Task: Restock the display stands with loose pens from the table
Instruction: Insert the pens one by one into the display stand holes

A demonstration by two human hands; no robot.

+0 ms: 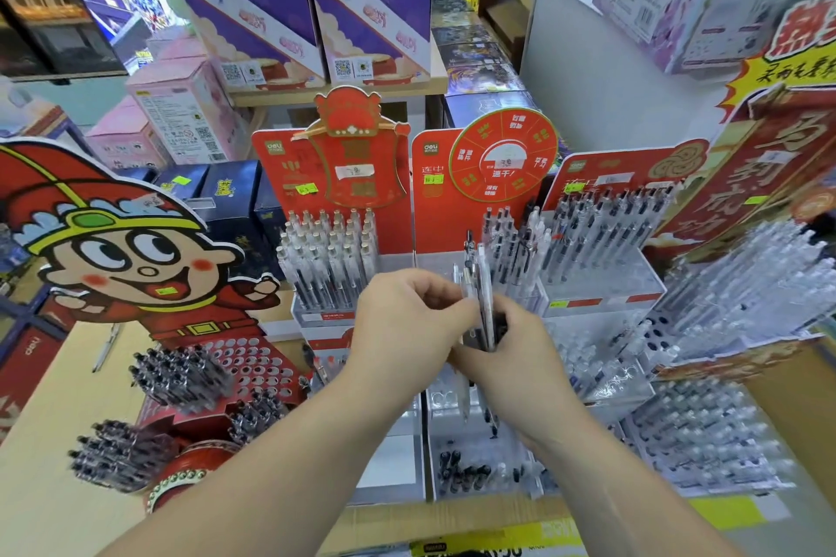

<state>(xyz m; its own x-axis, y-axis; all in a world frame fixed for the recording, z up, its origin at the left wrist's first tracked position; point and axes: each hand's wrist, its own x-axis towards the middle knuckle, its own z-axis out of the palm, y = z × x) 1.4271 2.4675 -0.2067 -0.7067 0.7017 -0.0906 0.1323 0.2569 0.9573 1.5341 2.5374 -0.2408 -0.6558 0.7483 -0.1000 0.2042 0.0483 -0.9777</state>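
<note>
While both forearms reach forward, the left hand and right hand each curl a grip round upright pens.

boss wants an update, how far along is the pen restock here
Done: the left stand and the right stand look full on top. In hand: the left hand and right hand grip a bundle of pens before the middle stand. Left: that stand's top tier looks bare on its left side, and the cartoon stand shows many empty holes.
</note>
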